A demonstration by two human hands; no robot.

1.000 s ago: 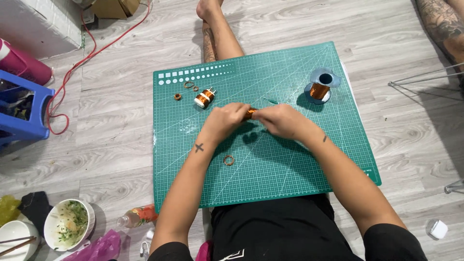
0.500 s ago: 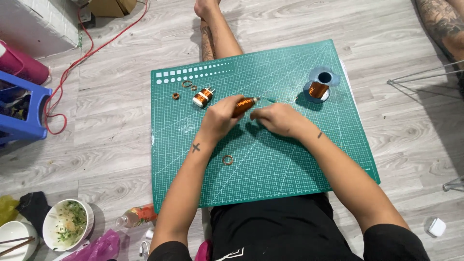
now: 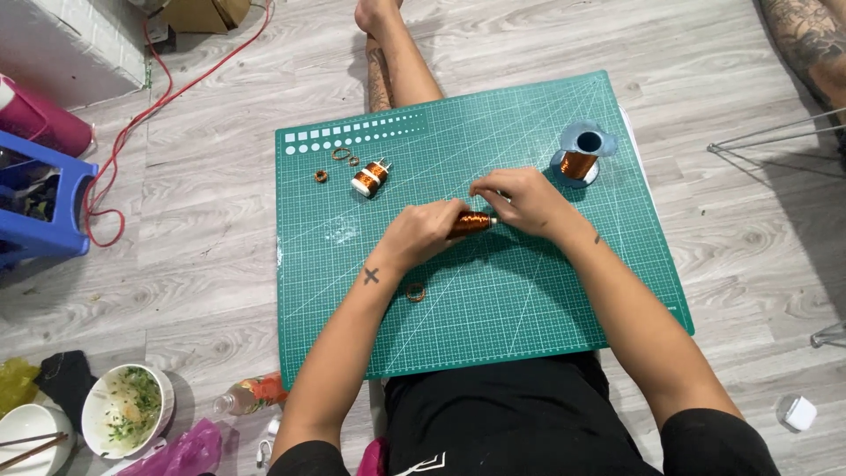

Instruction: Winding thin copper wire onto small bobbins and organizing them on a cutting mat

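Note:
My left hand (image 3: 421,231) grips a small coil of copper wire (image 3: 471,222) over the middle of a green cutting mat (image 3: 493,300). My right hand (image 3: 520,199) is pinched at the coil's right end, fingers closed on it. A spool of copper wire (image 3: 579,160) stands at the mat's far right, just beyond my right hand. Another wound copper coil (image 3: 370,178) lies at the mat's far left, with small copper rings (image 3: 340,154) beside it. One more ring (image 3: 415,292) lies on the mat near my left forearm.
My bare leg (image 3: 397,62) stretches past the mat's far edge. A blue plastic stool (image 3: 44,211) and a red cable (image 3: 132,115) are at the left. Bowls (image 3: 128,410), a bottle (image 3: 251,395) and a pink bag (image 3: 181,451) sit at lower left. Another person's tattooed limb (image 3: 806,40) is at top right.
Both hands have shifted slightly right on the mat with the coil. The coil now points right from my left hand, and my right hand has closed onto its end.

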